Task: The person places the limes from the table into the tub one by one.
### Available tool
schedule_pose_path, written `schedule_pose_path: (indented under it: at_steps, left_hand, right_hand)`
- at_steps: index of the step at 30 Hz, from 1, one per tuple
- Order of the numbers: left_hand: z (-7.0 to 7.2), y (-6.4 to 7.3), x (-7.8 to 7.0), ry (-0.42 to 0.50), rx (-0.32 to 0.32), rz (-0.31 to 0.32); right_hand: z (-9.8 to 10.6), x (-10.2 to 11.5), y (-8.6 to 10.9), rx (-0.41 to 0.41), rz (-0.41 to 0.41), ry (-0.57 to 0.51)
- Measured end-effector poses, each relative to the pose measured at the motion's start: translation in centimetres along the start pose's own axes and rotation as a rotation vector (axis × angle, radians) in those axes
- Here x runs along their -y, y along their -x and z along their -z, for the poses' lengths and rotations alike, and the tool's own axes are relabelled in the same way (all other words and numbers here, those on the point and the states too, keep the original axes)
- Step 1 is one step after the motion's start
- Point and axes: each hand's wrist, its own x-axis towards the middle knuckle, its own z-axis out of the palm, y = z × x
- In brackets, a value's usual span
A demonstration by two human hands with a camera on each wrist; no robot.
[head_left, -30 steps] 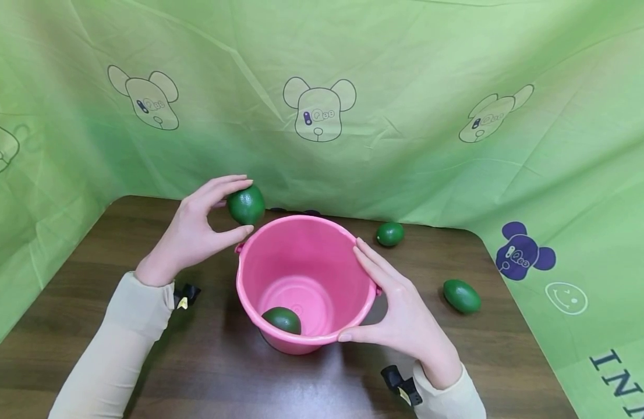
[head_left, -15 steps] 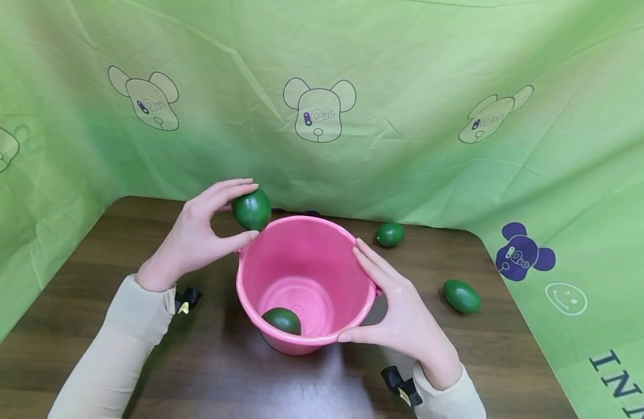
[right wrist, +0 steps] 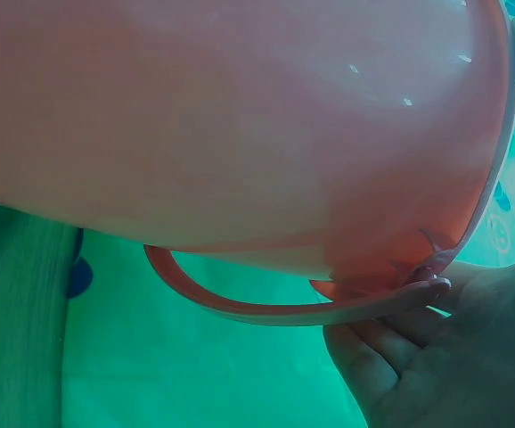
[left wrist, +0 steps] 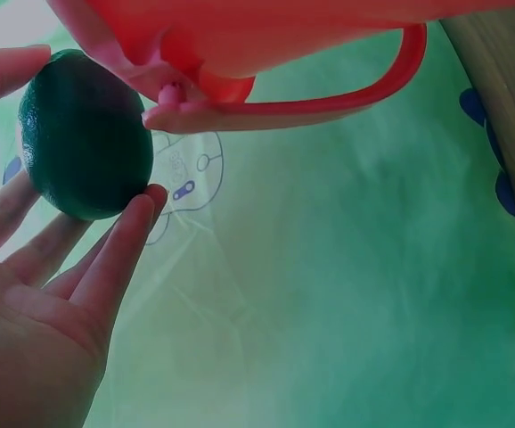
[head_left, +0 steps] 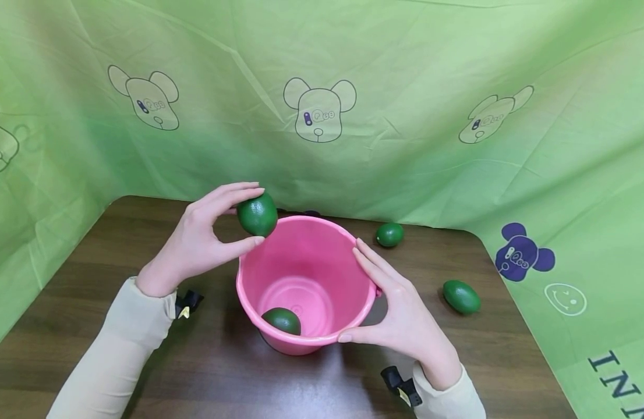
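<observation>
My left hand (head_left: 198, 235) pinches a glossy green lime (head_left: 257, 215) between its thumb and fingers, at the back left part of the rim of a pink bucket (head_left: 322, 233). In the left wrist view this lime (left wrist: 86, 134) is a dark oval beside the bucket's handle joint (left wrist: 173, 94). At the bucket's right side, my right hand (head_left: 400, 308) grips the rim, thumb in front and fingers farther back. Another lime (head_left: 282, 320) lies inside the bucket, its lower part hidden by the front wall. The right wrist view has the bucket's wall (right wrist: 222, 134) and hanging handle (right wrist: 266, 312).
Two more limes lie on the brown wooden table (head_left: 196, 361): one lime (head_left: 389, 234) behind the bucket on the right, one lime (head_left: 461, 297) farther right. A green cloth (head_left: 322, 169) printed with bear heads hangs behind and at both sides.
My left hand has moved slightly right and toward me with the lime, bringing it over the bucket's back left rim. The right hand and bucket have stayed put.
</observation>
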Motion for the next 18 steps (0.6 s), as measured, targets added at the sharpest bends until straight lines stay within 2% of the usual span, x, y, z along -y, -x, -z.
schedule_pose_path:
  at_steps: [9,18]
  left_hand:
    - [-0.29,0.15,-0.55,0.001,0.005,-0.034]
    - [-0.43,0.38,-1.01,-0.007,0.03,-0.025]
  right_hand:
    - [0.02,0.01,-0.02,0.0,0.002,0.006]
    - [0.02,-0.06,-0.02,-0.001,-0.001,0.016]
